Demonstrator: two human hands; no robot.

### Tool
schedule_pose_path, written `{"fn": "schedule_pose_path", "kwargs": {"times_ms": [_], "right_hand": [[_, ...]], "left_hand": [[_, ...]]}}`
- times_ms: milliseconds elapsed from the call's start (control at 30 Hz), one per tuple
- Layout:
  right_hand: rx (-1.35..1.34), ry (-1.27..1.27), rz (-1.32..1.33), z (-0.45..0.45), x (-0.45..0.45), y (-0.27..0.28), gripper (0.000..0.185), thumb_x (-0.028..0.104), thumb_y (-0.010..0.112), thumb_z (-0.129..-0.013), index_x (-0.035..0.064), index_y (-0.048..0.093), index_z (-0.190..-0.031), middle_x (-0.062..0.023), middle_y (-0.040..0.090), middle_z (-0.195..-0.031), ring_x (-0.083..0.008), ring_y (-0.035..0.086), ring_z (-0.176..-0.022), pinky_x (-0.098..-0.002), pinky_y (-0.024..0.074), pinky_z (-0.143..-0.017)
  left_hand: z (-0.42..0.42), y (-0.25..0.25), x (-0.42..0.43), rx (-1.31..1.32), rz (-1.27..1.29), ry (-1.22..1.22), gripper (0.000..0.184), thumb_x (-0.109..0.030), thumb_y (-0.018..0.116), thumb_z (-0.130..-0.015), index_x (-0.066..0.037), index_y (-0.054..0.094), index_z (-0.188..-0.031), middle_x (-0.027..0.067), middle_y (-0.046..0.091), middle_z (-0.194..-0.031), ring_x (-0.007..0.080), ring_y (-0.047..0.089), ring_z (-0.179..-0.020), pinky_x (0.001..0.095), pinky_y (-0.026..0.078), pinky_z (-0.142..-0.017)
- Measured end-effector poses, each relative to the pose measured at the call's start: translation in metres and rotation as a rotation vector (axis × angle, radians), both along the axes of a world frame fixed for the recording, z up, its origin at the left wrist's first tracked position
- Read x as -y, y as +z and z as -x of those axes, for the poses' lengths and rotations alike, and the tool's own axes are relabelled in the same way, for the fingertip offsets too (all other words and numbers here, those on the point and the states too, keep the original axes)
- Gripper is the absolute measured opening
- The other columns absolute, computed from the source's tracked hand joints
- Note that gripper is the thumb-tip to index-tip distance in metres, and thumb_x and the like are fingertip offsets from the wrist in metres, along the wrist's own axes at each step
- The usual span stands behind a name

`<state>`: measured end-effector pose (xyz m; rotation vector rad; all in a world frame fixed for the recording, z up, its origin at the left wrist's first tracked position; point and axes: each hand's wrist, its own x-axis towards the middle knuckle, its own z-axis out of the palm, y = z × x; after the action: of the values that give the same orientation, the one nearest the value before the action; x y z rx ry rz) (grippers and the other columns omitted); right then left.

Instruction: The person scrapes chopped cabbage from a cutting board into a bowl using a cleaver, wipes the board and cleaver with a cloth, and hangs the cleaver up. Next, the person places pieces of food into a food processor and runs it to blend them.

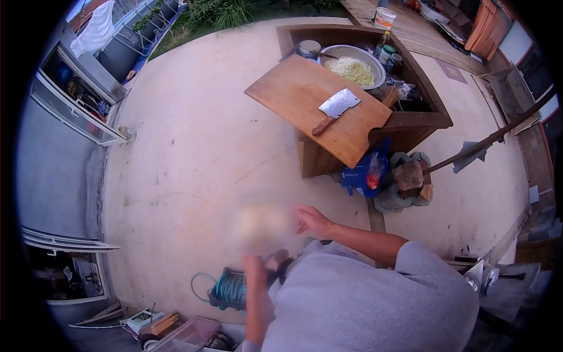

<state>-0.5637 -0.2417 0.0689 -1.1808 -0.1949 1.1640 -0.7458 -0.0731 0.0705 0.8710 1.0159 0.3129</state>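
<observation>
A pale yellowish smear [264, 226] lies in front of my body, too blurred to make out. At its lower edge is my left hand [255, 264], whose fingers are lost in the blur. On the right side of the smear, my right hand [312, 220] has its fingers loosely bent and apart, with nothing visible in them. Farther forward, a cleaver [340, 103] with a wooden handle rests flat on a large wooden cutting board [287, 88]. Behind the board stands a metal bowl [381, 73] of chopped pale green and white food, apart from both hands.
The board lies across a wooden cabinet [434, 114] holding jars [387, 53]. A blue plastic bag [365, 173] and concrete blocks with a pole [487, 138] stand to its right. A teal hose reel [229, 288] sits on the concrete near my left arm. Open windows [76, 111] line the left wall.
</observation>
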Motion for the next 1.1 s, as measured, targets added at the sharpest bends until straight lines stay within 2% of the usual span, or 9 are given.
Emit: {"fn": "schedule_pose_path", "kwargs": {"times_ms": [67,167,333,400,500,533,667,967,1100], "right_hand": [[-0.178,-0.019,-0.1,-0.011,-0.009,-0.021,0.054,0.022,0.055,-0.095,0.0013,0.042,-0.143,-0.013,0.059,-0.128,-0.0197,0.065,-0.106,-0.0339,0.0545,-0.088],[0.145,0.147,-0.341,-0.015,-0.035,-0.035,0.063,0.019,0.057,-0.093,0.0033,0.033,-0.149,-0.0126,0.048,-0.14,-0.021,0.054,-0.121,-0.0391,0.0465,-0.102],[0.196,0.143,-0.233,-0.042,-0.098,-0.026,0.05,0.011,0.057,-0.096,0.0065,0.039,-0.142,-0.009,0.051,-0.13,-0.0187,0.059,-0.112,-0.035,0.0573,-0.086],[0.221,0.097,-0.119,-0.066,-0.122,-0.039,0.042,0.01,0.056,-0.096,0.0052,0.044,-0.136,-0.0067,0.057,-0.124,-0.0179,0.062,-0.106,-0.035,0.0577,-0.084],[0.31,-0.129,0.057,-0.102,-0.155,-0.024,0.033,0.016,0.06,-0.097,0.0007,0.059,-0.126,-0.0074,0.067,-0.114,-0.0144,0.061,-0.107,-0.0312,0.0509,-0.091],[0.281,-0.063,0.267,-0.121,-0.161,0.03,0.03,0.014,0.06,-0.097,0.002,0.061,-0.124,-0.0069,0.069,-0.113,-0.0136,0.062,-0.104,-0.0312,0.0512,-0.091],[0.33,-0.371,0.113,-0.154,-0.185,0.01,0.035,-0.008,0.052,-0.09,-0.0007,0.06,-0.124,-0.0053,0.068,-0.109,-0.0103,0.062,-0.098,-0.0285,0.0518,-0.087],[-0.034,-0.846,-0.105,-0.234,-0.078,0.025,0.032,-0.005,0.039,-0.092,-0.0025,0.066,-0.108,-0.0109,0.066,-0.107,-0.0193,0.065,-0.099,-0.0308,0.0535,-0.089],[0.0,-0.972,-0.265,-0.285,-0.022,0.038,0.028,0.0,0.04,-0.089,-0.0017,0.065,-0.101,-0.0128,0.064,-0.111,-0.0215,0.064,-0.101,-0.0323,0.0538,-0.089]], "left_hand": [[-0.032,0.006,-0.013,0.007,0.0,0.043,0.036,-0.003,0.052,-0.081,0.006,0.055,-0.116,0.0145,0.066,-0.104,0.024,0.068,-0.089,0.0362,0.058,-0.078],[-0.074,-0.003,-0.04,0.112,-0.199,-0.188,0.04,-0.003,0.051,-0.081,0.006,0.054,-0.12,0.0145,0.065,-0.107,0.0245,0.068,-0.09,0.0367,0.059,-0.077],[-0.163,-0.008,-0.08,0.164,-0.318,-0.369,0.039,-0.003,0.051,-0.081,0.008,0.055,-0.118,0.0141,0.066,-0.106,0.0243,0.068,-0.091,0.0364,0.058,-0.079],[-0.215,0.062,-0.08,0.131,0.083,-0.175,0.036,-0.004,0.052,-0.08,0.008,0.056,-0.115,0.013,0.066,-0.105,0.023,0.067,-0.09,0.035,0.057,-0.079],[-0.261,0.086,-0.117,0.078,0.118,-0.367,0.035,-0.004,0.054,-0.079,0.007,0.057,-0.112,0.012,0.066,-0.103,0.0228,0.067,-0.09,0.0339,0.056,-0.079],[-0.276,0.087,-0.126,0.187,0.239,-0.351,0.036,-0.005,0.055,-0.079,0.005,0.056,-0.114,0.0098,0.066,-0.101,0.0201,0.066,-0.087,0.032,0.054,-0.074],[-0.331,0.06,-0.169,0.169,0.034,-0.537,0.035,-0.005,0.056,-0.08,-0.002,0.056,-0.114,0.0043,0.064,-0.093,0.0125,0.059,-0.072,0.0266,0.046,-0.062],[-0.41,0.008,-0.209,0.166,0.149,-0.531,0.041,-0.008,0.055,-0.08,0.0,0.052,-0.12,0.0088,0.067,-0.095,0.0199,0.064,-0.074,0.0315,0.05,-0.063],[-0.428,-0.012,-0.207,0.178,-0.037,-0.71,0.023,0.012,0.061,-0.078,0.003,0.058,-0.099,0.0111,0.062,-0.105,0.0183,0.063,-0.091,0.032,0.053,-0.076]]}}
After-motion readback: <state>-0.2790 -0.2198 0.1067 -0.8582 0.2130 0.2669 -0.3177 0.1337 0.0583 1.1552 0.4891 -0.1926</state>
